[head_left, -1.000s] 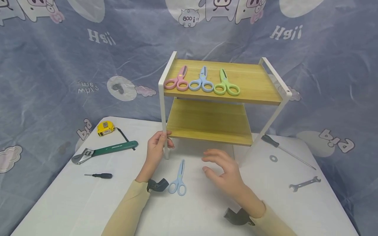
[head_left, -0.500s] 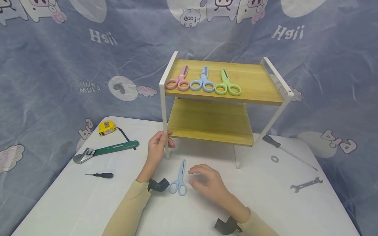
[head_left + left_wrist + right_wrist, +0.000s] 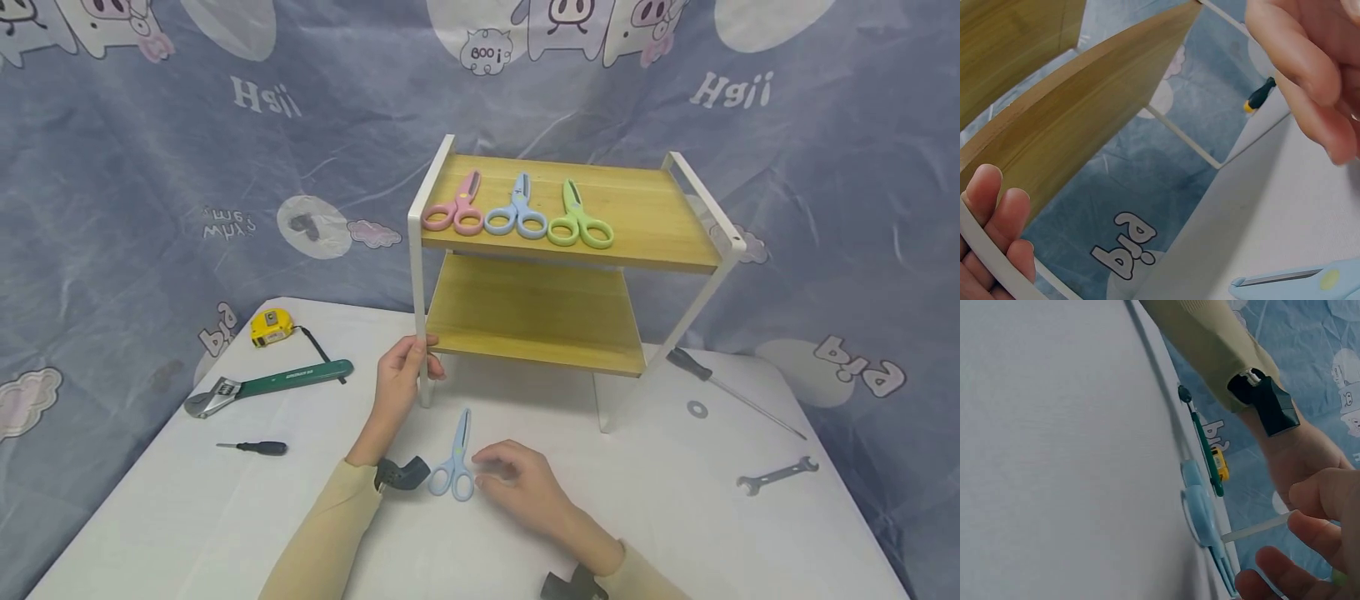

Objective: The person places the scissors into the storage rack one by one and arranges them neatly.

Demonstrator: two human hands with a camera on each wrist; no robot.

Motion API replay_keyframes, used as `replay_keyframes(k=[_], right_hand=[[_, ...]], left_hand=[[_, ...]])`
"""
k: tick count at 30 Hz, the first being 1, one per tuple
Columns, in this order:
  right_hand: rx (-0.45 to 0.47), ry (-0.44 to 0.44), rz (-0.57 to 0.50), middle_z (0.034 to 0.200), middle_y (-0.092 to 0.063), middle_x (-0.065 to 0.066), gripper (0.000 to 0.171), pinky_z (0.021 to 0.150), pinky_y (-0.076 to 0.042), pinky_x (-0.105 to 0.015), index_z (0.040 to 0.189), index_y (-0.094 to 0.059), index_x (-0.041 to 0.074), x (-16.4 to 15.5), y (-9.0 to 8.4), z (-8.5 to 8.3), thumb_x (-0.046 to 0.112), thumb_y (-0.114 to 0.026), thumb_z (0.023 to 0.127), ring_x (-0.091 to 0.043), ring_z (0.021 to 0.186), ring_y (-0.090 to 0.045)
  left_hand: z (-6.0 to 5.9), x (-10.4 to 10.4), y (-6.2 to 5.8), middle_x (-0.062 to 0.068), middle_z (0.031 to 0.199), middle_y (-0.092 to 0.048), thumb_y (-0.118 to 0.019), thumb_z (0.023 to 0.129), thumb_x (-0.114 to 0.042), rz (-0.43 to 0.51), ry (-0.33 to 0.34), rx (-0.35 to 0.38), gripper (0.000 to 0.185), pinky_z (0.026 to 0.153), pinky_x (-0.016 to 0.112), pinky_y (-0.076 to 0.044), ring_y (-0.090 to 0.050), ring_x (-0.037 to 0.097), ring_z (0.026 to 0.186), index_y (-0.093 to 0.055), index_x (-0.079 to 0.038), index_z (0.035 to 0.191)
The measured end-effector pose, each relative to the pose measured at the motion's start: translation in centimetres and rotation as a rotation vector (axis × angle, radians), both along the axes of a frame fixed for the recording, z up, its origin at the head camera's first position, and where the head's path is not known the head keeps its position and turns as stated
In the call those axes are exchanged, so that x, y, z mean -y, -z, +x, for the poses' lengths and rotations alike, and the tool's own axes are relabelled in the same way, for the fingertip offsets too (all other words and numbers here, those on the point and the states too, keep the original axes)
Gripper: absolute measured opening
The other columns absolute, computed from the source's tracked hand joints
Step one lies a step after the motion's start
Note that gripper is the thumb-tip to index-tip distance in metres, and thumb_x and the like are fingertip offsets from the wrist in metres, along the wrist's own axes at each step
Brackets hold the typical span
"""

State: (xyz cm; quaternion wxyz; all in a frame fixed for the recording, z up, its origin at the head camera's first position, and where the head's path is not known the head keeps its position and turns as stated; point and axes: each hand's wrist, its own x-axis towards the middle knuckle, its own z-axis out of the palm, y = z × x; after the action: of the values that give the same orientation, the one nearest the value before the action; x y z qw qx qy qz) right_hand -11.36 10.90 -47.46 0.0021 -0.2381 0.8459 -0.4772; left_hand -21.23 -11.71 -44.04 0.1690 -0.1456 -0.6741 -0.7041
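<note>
My left hand (image 3: 397,371) grips the white front-left leg of a two-tier wooden shelf (image 3: 540,312); in the left wrist view its fingers (image 3: 1010,219) wrap round that leg. Blue scissors (image 3: 457,467) lie on the white table, blades pointing away, and in the right wrist view the scissors (image 3: 1200,509) lie flat. Just right of their handles is my right hand (image 3: 525,487), fingers loosely bent, thumb and fingertips apart, holding nothing. On the top shelf lie pink scissors (image 3: 457,208), a second blue pair of scissors (image 3: 517,212) and green scissors (image 3: 576,221), side by side.
Left on the table are a yellow tape measure (image 3: 272,327), a green-handled adjustable wrench (image 3: 281,382) and a small screwdriver (image 3: 258,447). To the right lie a long screwdriver (image 3: 723,387), a washer (image 3: 697,409) and an open-ended wrench (image 3: 776,476). A patterned curtain (image 3: 150,167) hangs behind.
My right hand has moved left and toward me, from in front of the shelf down beside the blue scissors on the table. The left hand has kept its grip on the shelf leg.
</note>
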Motion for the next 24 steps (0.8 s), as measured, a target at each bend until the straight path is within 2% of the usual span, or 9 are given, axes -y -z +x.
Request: replay_keyframes(k=[4, 8, 11, 16, 19, 24], right_hand=[[0.053, 0.013, 0.014, 0.111, -0.076, -0.002, 0.023, 0.084, -0.059, -0.029, 0.110, -0.074, 0.013, 0.1, 0.5, 0.1, 0.012, -0.073, 0.088, -0.022, 0.105, -0.071], [0.065, 0.032, 0.004, 0.110, -0.076, -0.004, 0.022, 0.081, -0.058, -0.028, 0.109, -0.074, 0.014, 0.3, 1.1, 0.2, 0.010, -0.073, 0.087, -0.024, 0.102, -0.072], [0.057, 0.041, 0.010, 0.108, -0.076, 0.000, 0.022, 0.084, -0.057, -0.027, 0.107, -0.075, 0.016, 0.5, 1.6, 0.3, 0.010, -0.074, 0.086, -0.020, 0.102, -0.071], [0.014, 0.018, 0.034, 0.107, -0.074, 0.007, 0.023, 0.097, -0.055, -0.035, 0.104, -0.075, 0.018, 0.9, 2.2, 0.4, 0.009, -0.076, 0.083, -0.015, 0.106, -0.069], [-0.014, 0.005, 0.041, 0.106, -0.074, 0.008, 0.024, 0.098, -0.055, -0.037, 0.103, -0.076, 0.018, 1.0, 2.3, 0.3, 0.009, -0.077, 0.082, -0.014, 0.106, -0.069], [-0.093, -0.040, 0.084, 0.106, -0.074, 0.005, 0.024, 0.096, -0.055, -0.036, 0.104, -0.076, 0.017, 1.0, 2.6, 0.2, 0.010, -0.078, 0.081, -0.016, 0.104, -0.068]], left_hand=[[0.0, -0.1, 0.0, 0.001, 0.068, -0.068, -0.044, 0.110, -0.016, 0.007, 0.001, 0.001, 0.032, 0.071, 0.028, -0.058, -0.067, 0.006, 0.065, -0.063, 0.010, 0.114], [-0.1, -0.1, 0.1, 0.012, 0.069, -0.068, -0.044, 0.110, -0.014, 0.014, 0.006, -0.001, 0.032, 0.071, 0.027, -0.058, -0.067, 0.006, 0.065, -0.062, 0.012, 0.113], [-0.1, -0.2, 0.1, 0.011, 0.068, -0.068, -0.044, 0.110, -0.015, 0.013, 0.007, 0.000, 0.033, 0.070, 0.027, -0.058, -0.067, 0.006, 0.065, -0.063, 0.011, 0.113], [-0.1, -0.1, 0.0, 0.001, 0.068, -0.069, -0.045, 0.110, -0.018, 0.000, -0.002, 0.004, 0.033, 0.071, 0.028, -0.057, -0.068, 0.005, 0.065, -0.063, 0.009, 0.113], [0.0, -0.1, 0.0, 0.002, 0.068, -0.069, -0.045, 0.110, -0.019, -0.008, -0.012, 0.002, 0.033, 0.071, 0.029, -0.058, -0.068, 0.005, 0.065, -0.063, 0.009, 0.113], [-0.1, 0.0, 0.1, 0.025, 0.072, -0.066, -0.044, 0.110, -0.018, -0.005, -0.010, -0.003, 0.033, 0.071, 0.028, -0.058, -0.068, 0.006, 0.065, -0.063, 0.010, 0.114]])
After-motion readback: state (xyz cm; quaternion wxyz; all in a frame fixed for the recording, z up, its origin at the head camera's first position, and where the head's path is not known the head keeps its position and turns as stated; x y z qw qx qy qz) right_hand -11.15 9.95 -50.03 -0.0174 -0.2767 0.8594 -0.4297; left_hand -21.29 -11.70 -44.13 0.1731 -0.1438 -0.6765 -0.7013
